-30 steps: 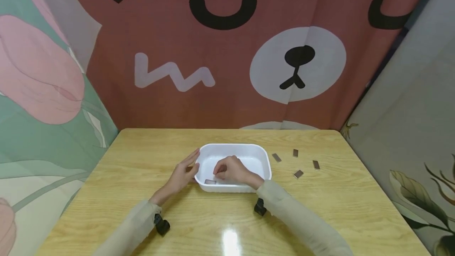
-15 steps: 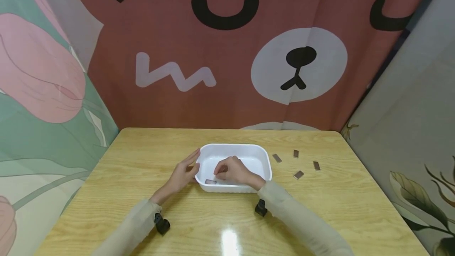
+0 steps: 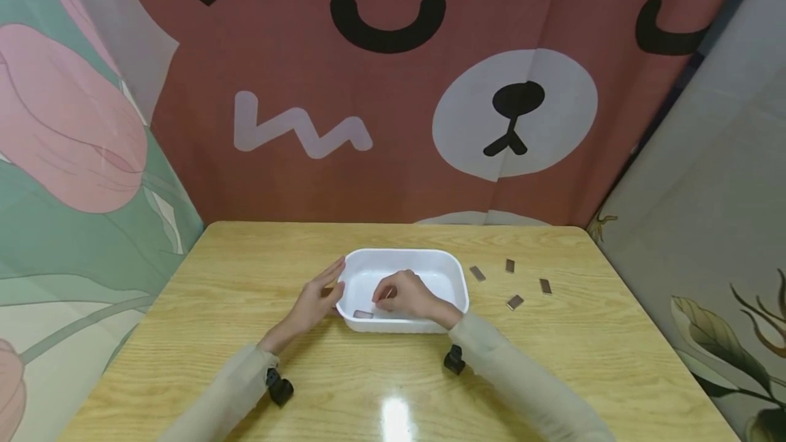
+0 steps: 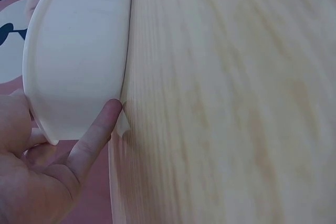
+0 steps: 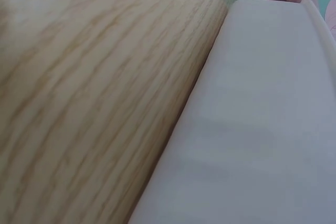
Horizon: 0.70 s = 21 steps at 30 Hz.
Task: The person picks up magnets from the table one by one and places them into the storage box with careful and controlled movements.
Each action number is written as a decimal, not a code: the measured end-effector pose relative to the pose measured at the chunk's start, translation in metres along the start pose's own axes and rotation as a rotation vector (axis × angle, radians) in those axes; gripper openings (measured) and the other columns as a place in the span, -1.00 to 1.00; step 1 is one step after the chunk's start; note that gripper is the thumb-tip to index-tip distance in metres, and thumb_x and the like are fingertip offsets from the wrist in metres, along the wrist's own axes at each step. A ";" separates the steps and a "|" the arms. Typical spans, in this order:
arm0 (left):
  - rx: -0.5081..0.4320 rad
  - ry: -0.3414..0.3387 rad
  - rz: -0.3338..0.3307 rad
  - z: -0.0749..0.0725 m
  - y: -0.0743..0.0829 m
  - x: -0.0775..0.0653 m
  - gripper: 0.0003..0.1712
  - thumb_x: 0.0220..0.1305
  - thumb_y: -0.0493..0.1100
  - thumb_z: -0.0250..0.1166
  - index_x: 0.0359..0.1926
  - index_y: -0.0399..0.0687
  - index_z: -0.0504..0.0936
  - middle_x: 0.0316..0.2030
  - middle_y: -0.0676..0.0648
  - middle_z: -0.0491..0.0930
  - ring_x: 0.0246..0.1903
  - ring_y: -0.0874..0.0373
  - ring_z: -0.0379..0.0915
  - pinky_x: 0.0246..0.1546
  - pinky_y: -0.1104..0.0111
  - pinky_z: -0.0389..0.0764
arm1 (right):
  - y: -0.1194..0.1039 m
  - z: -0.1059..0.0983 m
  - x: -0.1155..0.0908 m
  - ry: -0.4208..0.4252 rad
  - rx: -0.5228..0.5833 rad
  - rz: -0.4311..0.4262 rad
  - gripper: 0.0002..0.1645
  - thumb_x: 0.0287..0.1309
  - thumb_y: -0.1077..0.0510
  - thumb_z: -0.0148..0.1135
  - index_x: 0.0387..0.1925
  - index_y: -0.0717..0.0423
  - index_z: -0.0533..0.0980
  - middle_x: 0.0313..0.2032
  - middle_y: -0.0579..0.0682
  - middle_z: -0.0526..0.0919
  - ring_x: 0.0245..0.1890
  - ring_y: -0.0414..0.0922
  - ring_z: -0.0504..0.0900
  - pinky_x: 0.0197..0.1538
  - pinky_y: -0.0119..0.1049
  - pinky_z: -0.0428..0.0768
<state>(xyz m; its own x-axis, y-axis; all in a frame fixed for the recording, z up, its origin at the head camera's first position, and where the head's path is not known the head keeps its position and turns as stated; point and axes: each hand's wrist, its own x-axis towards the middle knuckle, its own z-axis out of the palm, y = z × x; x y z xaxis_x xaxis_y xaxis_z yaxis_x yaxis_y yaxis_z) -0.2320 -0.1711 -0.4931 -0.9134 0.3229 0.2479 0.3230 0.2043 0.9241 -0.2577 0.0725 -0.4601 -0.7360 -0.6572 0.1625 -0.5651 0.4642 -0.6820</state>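
Note:
A white plastic tub [image 3: 402, 325] stands on the wooden table. My left hand [image 3: 313, 305] touches its left end, the fingers fairly straight along the outside and the thumb at the rim. The left wrist view shows one finger [image 4: 97, 132] pressed low against the tub's wall. Inside the tub my right hand [image 3: 402, 293] has its fingertips pinched together, seemingly on a small thin piece mostly hidden by the fingers. One small rectangular tile [image 3: 364, 314] lies in the tub's near left corner. Right of the tub, several brown tiles lie scattered, among them one tile [image 3: 514, 302] closest to me.
The wooden table [image 3: 276, 374] reaches to patterned curtains at the back and sides. A back curtain [image 3: 295, 183] carries a printed bear face. Small black cameras hang at both sleeves, one camera [image 3: 280, 389] on the left. The tub's near wall [image 5: 252, 119] fills the right wrist view's right side.
My right hand has shifted very slightly to the right within the tub, fingers still pinched. My left hand, the tub and the tiles stay as they were.

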 end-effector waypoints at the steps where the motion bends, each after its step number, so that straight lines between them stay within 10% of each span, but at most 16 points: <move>1: -0.001 0.002 0.002 0.000 0.000 0.000 -0.40 0.47 -0.41 0.07 0.44 -0.41 0.14 0.51 -0.26 -0.02 0.02 -0.40 0.51 -0.38 0.27 0.80 | 0.000 0.000 0.000 -0.001 -0.003 -0.001 -0.97 0.10 0.31 0.45 -0.36 0.17 0.73 -0.38 -0.11 0.76 -0.44 -0.33 0.62 -0.31 -0.46 0.65; 21: 0.006 -0.002 0.019 -0.001 -0.003 0.000 -0.39 0.47 -0.40 0.07 0.45 -0.40 0.13 0.51 -0.25 -0.03 0.03 -0.42 0.49 -0.38 0.30 0.79 | -0.002 -0.009 -0.011 0.002 0.016 0.035 -0.96 0.15 0.30 0.41 -0.34 0.16 0.73 -0.40 -0.14 0.75 -0.44 -0.25 0.63 -0.32 -0.44 0.63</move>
<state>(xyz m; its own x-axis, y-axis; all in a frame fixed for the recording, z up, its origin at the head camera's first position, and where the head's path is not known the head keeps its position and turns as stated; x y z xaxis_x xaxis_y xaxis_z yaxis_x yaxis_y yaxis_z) -0.2328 -0.1725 -0.4953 -0.9068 0.3281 0.2645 0.3414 0.2039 0.9175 -0.2518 0.0840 -0.4544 -0.7561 -0.6394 0.1398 -0.5327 0.4771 -0.6990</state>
